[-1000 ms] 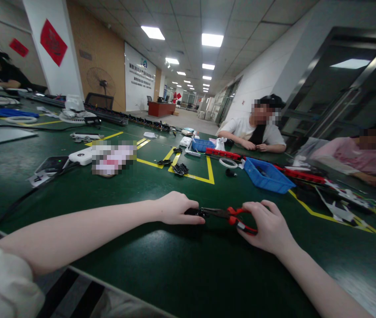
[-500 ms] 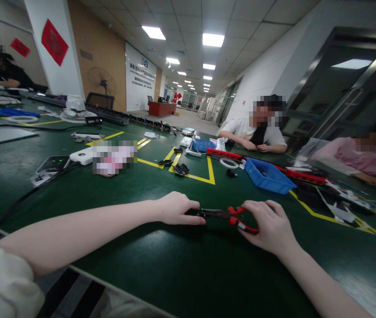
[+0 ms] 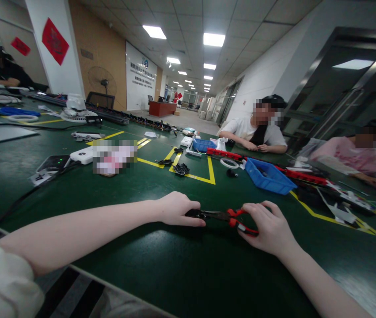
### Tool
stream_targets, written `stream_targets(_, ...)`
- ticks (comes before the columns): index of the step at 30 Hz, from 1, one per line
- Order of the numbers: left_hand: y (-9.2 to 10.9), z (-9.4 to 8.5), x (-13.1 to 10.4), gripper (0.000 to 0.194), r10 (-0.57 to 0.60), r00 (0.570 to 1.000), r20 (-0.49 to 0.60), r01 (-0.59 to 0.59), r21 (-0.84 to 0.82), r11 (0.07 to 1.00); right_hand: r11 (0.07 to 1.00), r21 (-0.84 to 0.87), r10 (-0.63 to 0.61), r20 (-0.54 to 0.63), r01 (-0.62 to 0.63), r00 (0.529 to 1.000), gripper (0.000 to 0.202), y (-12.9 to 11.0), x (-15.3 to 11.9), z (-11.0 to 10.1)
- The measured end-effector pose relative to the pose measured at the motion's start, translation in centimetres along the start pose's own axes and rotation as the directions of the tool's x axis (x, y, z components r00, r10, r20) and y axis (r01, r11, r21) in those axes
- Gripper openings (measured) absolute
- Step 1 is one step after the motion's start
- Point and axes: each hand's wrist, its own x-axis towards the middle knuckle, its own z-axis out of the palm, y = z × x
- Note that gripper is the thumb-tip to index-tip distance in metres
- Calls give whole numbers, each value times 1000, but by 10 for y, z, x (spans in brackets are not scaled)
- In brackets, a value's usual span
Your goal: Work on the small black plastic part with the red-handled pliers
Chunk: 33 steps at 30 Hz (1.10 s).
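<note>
My left hand (image 3: 177, 209) pinches a small black part (image 3: 194, 213) between thumb and fingers, over the green table. Red-handled pliers (image 3: 232, 216) are in my right hand (image 3: 269, 227), with its fingers and thumb around the spread handles. The jaws point left and meet the black part at its right end; how they grip it is too small to tell. Beyond my hands, a pile of small black parts (image 3: 181, 168) lies by yellow tape, with a few more black pieces (image 3: 165, 162) to its left.
A blue bin (image 3: 269, 176) stands behind my right hand, near a white ring (image 3: 229, 163). A phone (image 3: 115, 160), a white device (image 3: 83, 155) and a black cable (image 3: 18, 203) lie left. Across the table sits a person in white (image 3: 254, 132); others sit at both sides.
</note>
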Motion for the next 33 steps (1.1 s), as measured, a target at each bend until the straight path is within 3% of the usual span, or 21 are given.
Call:
stream_targets(17,1,2,2,47,-30,999,-12,30,19,999,997,59,-52,111,46,992,36,2,0,1)
stream_targets(26,1,-2,-1,47,23,1000,-6,-23,17,1000,996,-89,-10,57,15,998,43,1,0,0)
stream_targets(33,1,-3,0,46,19,1000,12,-19,5,1000,996,-88,-9,46,13,999,40,1,-1,0)
